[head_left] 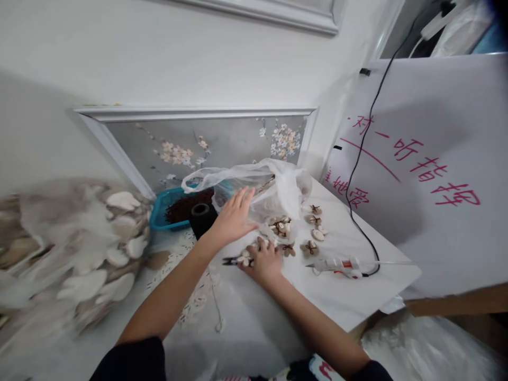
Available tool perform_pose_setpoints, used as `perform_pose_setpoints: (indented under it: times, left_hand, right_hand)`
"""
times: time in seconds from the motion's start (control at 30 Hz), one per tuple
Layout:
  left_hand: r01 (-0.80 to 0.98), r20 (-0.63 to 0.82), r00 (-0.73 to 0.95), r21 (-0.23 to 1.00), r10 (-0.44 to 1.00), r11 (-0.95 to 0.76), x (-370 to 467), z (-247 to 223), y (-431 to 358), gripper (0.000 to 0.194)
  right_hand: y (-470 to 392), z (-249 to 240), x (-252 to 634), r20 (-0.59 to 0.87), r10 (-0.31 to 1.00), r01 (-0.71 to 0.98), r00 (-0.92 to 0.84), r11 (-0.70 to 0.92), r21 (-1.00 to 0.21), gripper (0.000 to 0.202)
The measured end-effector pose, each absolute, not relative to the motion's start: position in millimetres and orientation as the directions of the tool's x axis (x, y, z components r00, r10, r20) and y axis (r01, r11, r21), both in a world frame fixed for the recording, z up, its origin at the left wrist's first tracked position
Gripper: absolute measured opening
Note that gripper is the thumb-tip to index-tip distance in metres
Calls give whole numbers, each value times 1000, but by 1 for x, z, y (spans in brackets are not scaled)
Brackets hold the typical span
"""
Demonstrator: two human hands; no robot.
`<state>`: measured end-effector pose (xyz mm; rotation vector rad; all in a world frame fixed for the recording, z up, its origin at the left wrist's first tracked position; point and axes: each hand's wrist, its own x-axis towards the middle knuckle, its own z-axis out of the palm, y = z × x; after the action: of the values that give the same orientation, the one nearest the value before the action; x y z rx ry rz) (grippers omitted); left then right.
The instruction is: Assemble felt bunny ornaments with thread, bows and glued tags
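My left hand [234,219] is stretched out, fingers extended and thumb apart, at the near side of a clear plastic bag [288,193]. It holds nothing that I can see. My right hand [268,263] is curled over small beige flower-shaped pieces [245,258]; some show beside the thumb and past the fingertips. Its palm side is hidden. Dark-tipped pliers [230,261] lie just left of these pieces. In the bag's lower part sit several pieces with brown bows [280,226]. Another bowed piece [288,250] lies right of my right hand.
Right on the white table [357,301] lies a glue gun [337,265] with a black cord [359,153]. More bowed pieces [309,247] lie beyond it. Behind my left arm are a black spool [202,218] and a blue tray [159,211]. A big bag of pale pieces [83,254] fills the left.
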<state>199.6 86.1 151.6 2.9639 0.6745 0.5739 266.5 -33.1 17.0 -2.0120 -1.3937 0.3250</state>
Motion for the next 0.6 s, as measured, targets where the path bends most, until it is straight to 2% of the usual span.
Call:
perform_pose_setpoints:
  times: [0.07,0.2,0.33,0.4,0.5,0.53,0.6]
  left_hand:
    - [427,316,822,208,473,-880,208,140,106,85]
    - [388,212,829,451,518,-804,241,131,114,37]
    - [219,211,894,564,395,-796,271,131,91,38]
    - [125,179,940,611,290,-782,276,127,79,41]
    - [50,86,986,665,143,-745,269,116,71,42]
    - [46,71,989,685,129,-728,265,110,69,39]
    - [78,110,967,730,229,-678,257,100,64,32]
  right_hand:
    - [-38,14,264,190,910,748,367,-167,-643,36]
    - [-45,12,268,234,918,753,319,-96,-651,28]
    - [-56,15,275,283,902,659,326,-2,-752,15]
    - [-70,20,273,313,886,549,342,82,-832,13]
    - [-96,38,268,290,879,286,379,186,-940,14]
    - [-102,48,269,261,890,183,375,205,-961,18]
    - [-101,73,275,225,911,-5,344,242,-970,29]
